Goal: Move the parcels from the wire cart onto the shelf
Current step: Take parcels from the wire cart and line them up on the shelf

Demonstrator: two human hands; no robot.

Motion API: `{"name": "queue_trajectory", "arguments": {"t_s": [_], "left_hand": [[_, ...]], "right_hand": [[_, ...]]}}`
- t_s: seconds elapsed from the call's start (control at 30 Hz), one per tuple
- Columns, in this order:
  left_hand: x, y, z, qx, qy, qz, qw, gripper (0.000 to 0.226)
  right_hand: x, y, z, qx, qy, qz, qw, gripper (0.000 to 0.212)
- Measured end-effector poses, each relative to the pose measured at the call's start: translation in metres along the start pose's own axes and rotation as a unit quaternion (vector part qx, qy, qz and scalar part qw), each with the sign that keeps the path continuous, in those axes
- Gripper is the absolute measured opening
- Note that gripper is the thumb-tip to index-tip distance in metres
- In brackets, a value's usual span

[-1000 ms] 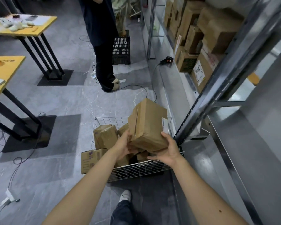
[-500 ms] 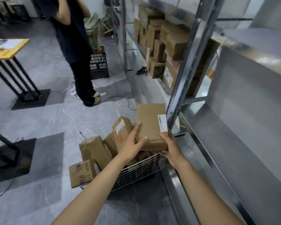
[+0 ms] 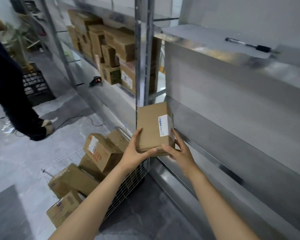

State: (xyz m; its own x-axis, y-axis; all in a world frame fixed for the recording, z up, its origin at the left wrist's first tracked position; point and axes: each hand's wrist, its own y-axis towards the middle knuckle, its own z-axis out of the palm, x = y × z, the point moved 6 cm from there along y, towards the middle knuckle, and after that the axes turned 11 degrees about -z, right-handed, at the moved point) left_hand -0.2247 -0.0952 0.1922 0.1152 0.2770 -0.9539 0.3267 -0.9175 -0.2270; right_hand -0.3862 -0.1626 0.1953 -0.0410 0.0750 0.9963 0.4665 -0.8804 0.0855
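I hold a brown cardboard parcel (image 3: 152, 125) with a white label on its right side, in front of the metal shelf's upright post. My left hand (image 3: 134, 152) grips its near left corner and my right hand (image 3: 179, 150) grips its near right corner. The parcel hangs above the edge of the wire cart (image 3: 128, 181), at the left end of a bare metal shelf level (image 3: 232, 135). Several more brown parcels (image 3: 100, 151) lie piled in the cart below and to the left.
A further shelf bay (image 3: 111, 54) at the back holds several stacked cardboard boxes. A person in dark clothes (image 3: 12, 101) stands on the grey floor at the left, beside a black crate (image 3: 35, 84). A pen-like object (image 3: 248, 45) lies on the upper shelf level. A cable runs across the floor.
Both hands have lifted the parcel up out of the cart and carried it right, toward the shelf. My view has swung right and up, bringing more of the shelf into sight.
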Motion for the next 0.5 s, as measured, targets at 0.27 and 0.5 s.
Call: {"name": "queue_trajectory", "arguments": {"t_s": [0.27,0.5], "left_hand": [[-0.023,-0.035,0.089,0.145,0.074,0.028,0.986,0.099],[-0.055,-0.079,0.182,0.228,0.022,0.029,0.973,0.092]], "right_hand": [[0.025,-0.094,-0.068,-0.202,-0.085,-0.046,0.974,0.078],[0.065,-0.175,-0.128,-0.236,-0.18,-0.088,0.951,0.064]]}}
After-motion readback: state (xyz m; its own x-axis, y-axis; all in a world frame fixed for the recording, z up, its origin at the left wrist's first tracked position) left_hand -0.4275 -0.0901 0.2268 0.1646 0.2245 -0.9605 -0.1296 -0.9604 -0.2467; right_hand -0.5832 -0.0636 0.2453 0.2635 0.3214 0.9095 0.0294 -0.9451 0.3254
